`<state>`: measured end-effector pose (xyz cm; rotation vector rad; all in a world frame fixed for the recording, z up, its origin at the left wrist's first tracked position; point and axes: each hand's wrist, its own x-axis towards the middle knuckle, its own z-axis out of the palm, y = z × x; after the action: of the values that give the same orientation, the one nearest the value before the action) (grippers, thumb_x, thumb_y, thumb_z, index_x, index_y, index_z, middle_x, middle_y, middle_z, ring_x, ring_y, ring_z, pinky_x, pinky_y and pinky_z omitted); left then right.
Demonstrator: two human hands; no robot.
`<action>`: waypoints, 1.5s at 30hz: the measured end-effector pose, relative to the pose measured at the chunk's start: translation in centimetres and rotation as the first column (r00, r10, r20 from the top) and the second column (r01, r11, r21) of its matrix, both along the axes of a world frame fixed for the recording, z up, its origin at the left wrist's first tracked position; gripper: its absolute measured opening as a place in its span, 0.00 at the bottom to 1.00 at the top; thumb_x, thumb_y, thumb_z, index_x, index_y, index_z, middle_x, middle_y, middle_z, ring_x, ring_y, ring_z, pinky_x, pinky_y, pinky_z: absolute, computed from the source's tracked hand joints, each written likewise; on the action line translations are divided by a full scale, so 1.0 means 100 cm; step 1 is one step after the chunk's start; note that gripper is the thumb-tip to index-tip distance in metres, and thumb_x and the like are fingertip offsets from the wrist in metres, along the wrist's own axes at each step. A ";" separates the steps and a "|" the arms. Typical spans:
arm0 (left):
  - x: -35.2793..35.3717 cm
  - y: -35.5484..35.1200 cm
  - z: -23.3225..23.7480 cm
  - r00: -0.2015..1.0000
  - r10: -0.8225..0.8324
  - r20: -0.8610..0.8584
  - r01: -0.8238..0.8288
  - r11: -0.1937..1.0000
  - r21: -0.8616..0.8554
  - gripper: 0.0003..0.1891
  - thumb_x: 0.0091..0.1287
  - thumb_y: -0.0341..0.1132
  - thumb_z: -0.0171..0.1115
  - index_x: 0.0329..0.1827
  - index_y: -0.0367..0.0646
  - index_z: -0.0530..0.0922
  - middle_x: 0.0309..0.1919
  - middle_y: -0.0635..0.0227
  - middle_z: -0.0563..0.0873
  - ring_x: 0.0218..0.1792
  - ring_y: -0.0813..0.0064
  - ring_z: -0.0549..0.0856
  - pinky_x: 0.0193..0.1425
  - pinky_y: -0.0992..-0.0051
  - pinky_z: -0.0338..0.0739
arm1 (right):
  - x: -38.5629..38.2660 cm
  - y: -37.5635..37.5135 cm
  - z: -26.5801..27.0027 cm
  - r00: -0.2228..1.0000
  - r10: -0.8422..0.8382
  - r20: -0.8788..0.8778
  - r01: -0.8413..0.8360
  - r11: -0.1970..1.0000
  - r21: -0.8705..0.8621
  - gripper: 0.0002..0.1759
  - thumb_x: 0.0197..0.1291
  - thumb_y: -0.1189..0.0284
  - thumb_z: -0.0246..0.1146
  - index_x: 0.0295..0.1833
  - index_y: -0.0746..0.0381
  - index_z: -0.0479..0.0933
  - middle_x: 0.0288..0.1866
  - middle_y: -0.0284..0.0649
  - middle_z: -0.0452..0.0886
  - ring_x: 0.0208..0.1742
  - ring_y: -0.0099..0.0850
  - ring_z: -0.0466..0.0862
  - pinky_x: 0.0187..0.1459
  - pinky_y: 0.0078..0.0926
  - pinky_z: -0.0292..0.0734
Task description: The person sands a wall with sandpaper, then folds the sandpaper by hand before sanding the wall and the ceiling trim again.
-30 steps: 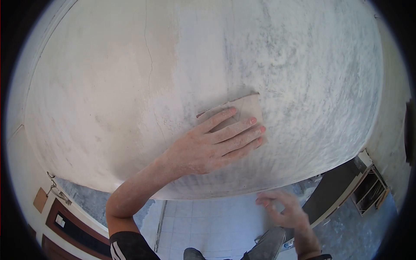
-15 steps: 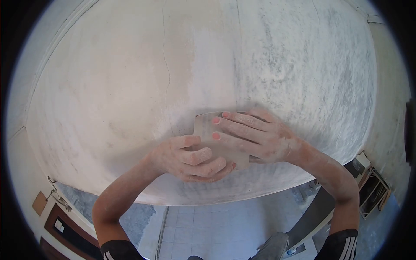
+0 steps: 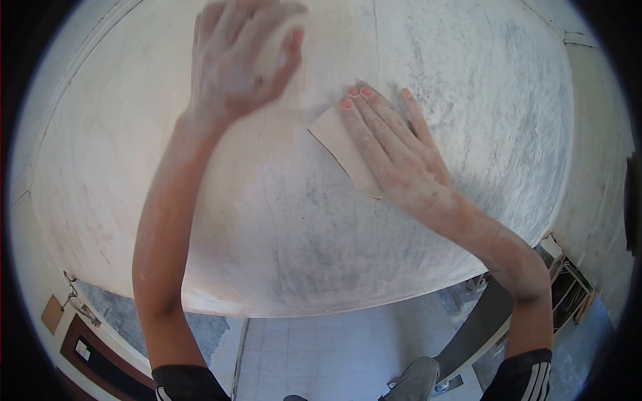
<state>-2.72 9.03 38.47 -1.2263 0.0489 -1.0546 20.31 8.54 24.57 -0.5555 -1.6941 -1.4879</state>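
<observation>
A beige sheet of sandpaper lies against the whitish, dusty wall surface. My right hand presses it there with the palm down, three fingers close together and one finger spread to the side. Part of the sheet is hidden under that hand. Higher up on the left, my left hand is raised near the wall, smeared a little by motion. Its fingers are loosely bent, the thumb stands apart, and nothing shows in it. White dust coats both hands and forearms.
Thin vertical cracks run down the wall. Below its lower edge is a tiled floor, with my shoe at the bottom. A rack-like frame stands at lower right. A dark brown-framed panel and a hanging wire are at lower left.
My left hand has come off the sandpaper and risen up and left. My right hand has slid the sheet upward along the wall, and the sheet is now tilted.
</observation>
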 end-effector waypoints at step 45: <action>0.010 0.024 0.023 0.971 -0.219 0.094 0.237 0.938 -0.252 0.03 0.68 0.29 0.64 0.36 0.42 0.83 0.29 0.76 0.84 0.26 0.85 0.77 0.33 0.82 0.74 | -0.072 0.005 -0.005 0.854 0.381 -0.355 -0.460 0.872 -0.170 0.29 0.67 0.80 0.52 0.73 0.74 0.64 0.76 0.61 0.64 0.79 0.52 0.63 0.77 0.48 0.59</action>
<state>-1.77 11.46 40.75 -1.4487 0.0012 -1.3351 13.12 9.04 24.07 -0.4758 -1.6271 -0.8273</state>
